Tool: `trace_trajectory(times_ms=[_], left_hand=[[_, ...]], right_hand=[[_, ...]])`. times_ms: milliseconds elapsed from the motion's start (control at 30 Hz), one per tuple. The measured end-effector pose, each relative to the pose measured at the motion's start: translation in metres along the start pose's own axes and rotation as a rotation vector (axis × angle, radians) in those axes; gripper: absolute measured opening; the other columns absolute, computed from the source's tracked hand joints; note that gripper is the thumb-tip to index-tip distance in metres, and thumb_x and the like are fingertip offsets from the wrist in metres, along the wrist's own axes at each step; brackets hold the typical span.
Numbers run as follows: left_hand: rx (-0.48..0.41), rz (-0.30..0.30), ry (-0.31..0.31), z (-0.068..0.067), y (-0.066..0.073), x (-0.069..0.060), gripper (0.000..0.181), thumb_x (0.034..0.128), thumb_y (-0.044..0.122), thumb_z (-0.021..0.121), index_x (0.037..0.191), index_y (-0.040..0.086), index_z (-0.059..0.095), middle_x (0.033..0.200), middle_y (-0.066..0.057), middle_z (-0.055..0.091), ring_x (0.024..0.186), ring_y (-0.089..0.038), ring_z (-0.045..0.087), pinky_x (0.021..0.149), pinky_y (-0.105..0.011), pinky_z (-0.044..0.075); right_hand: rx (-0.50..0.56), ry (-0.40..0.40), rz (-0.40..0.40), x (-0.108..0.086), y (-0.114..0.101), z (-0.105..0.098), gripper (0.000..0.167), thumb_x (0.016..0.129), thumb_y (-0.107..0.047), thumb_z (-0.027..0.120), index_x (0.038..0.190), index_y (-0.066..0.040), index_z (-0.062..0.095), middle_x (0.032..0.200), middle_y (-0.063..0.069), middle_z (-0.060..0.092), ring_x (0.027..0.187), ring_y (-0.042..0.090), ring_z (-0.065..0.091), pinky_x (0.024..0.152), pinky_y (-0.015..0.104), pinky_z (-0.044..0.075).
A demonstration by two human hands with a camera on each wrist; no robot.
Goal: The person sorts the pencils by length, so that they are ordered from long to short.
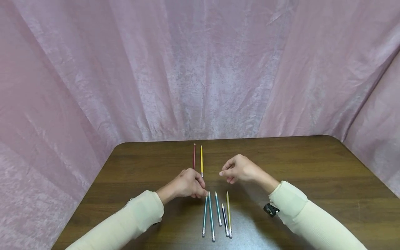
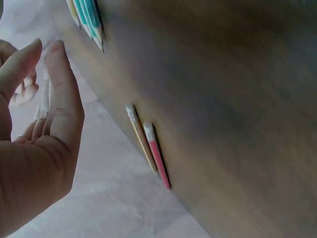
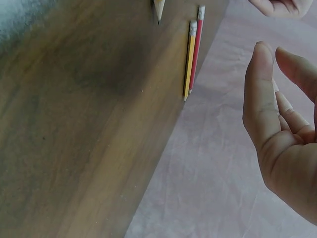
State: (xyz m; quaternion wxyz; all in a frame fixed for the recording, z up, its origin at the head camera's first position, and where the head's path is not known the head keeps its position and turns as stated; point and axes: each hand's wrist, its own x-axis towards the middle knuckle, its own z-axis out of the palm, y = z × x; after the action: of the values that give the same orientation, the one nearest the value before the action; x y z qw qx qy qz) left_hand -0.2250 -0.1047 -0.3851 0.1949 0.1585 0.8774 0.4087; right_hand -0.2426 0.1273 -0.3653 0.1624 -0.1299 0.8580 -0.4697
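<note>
left hand (image 1: 187, 184) is being held released near teal pencils (image 1: 211, 216) | right hand (image 1: 240, 169) is being held released over the surface (image 1: 306, 166)

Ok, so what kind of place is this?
Probably a curtained-off work or filming spot, though I can't see what lies beyond. Pink fabric hangs behind and at both sides of a brown wood-grain table, and pencils lie on it in two groups.
</note>
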Motion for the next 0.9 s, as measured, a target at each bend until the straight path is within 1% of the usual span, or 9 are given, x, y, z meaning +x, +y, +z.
trace_trajectory(times_ms=[167,267,400,500,633,767,900], left_hand=[[0.015,0.016,-0.018,0.012,0.003,-0.005,0.022,0.0749,0.009,0.088,0.073,0.008,0.067,0.06,-0.001,0.067,0.055,-0.016,0.066,0.054,-0.034,0.06],[0.04,0.031,-0.026,0.02,0.006,-0.007,0.023,0.0741,0.009,0.088,0.071,0.01,0.066,0.057,0.0,0.065,0.052,-0.015,0.064,0.05,-0.032,0.058],[0.097,0.06,-0.03,0.029,0.008,-0.009,0.025,0.0739,0.01,0.088,0.068,0.012,0.065,0.054,0.002,0.064,0.048,-0.013,0.061,0.044,-0.024,0.053],[0.139,0.07,-0.036,0.033,0.01,-0.009,0.026,0.074,0.01,0.088,0.067,0.013,0.064,0.052,0.002,0.063,0.045,-0.012,0.061,0.042,-0.022,0.051],[0.199,0.066,-0.036,0.039,0.011,-0.009,0.027,0.0748,0.009,0.088,0.065,0.014,0.063,0.05,0.002,0.061,0.044,-0.011,0.06,0.042,-0.022,0.051],[0.267,0.074,-0.02,0.046,0.013,-0.007,0.03,0.0753,0.01,0.087,0.06,0.015,0.062,0.047,0.005,0.059,0.042,-0.007,0.058,0.043,-0.021,0.05],[0.289,0.071,-0.017,0.051,0.015,-0.006,0.032,0.0755,0.008,0.086,0.058,0.014,0.06,0.045,0.006,0.058,0.039,-0.005,0.056,0.042,-0.021,0.049]], right_hand=[[0.029,-0.02,-0.011,-0.009,0.002,0.001,0.014,0.089,-0.007,0.075,0.091,0.006,0.069,0.069,0.009,0.067,0.061,0.016,0.067,0.066,0.041,0.063],[0.045,-0.028,-0.016,-0.014,0.004,0.001,0.014,0.089,-0.006,0.074,0.091,0.006,0.07,0.069,0.008,0.067,0.061,0.015,0.066,0.066,0.041,0.063],[0.06,-0.036,-0.024,-0.019,0.006,0.001,0.014,0.09,-0.006,0.074,0.091,0.007,0.069,0.07,0.009,0.068,0.061,0.015,0.066,0.065,0.041,0.063],[0.071,-0.039,-0.031,-0.021,0.009,0.0,0.014,0.09,-0.005,0.073,0.091,0.008,0.069,0.069,0.009,0.067,0.061,0.015,0.066,0.065,0.042,0.063],[0.087,-0.044,-0.036,-0.024,0.012,-0.001,0.013,0.09,-0.004,0.073,0.091,0.008,0.069,0.07,0.01,0.068,0.061,0.015,0.066,0.065,0.043,0.063],[0.098,-0.057,-0.036,-0.027,0.015,0.0,0.013,0.09,-0.004,0.073,0.092,0.008,0.068,0.074,0.015,0.069,0.062,0.016,0.066,0.065,0.041,0.063],[0.096,-0.065,-0.033,-0.032,0.019,0.002,0.012,0.09,-0.003,0.073,0.092,0.008,0.068,0.074,0.015,0.069,0.062,0.016,0.066,0.063,0.038,0.063]])
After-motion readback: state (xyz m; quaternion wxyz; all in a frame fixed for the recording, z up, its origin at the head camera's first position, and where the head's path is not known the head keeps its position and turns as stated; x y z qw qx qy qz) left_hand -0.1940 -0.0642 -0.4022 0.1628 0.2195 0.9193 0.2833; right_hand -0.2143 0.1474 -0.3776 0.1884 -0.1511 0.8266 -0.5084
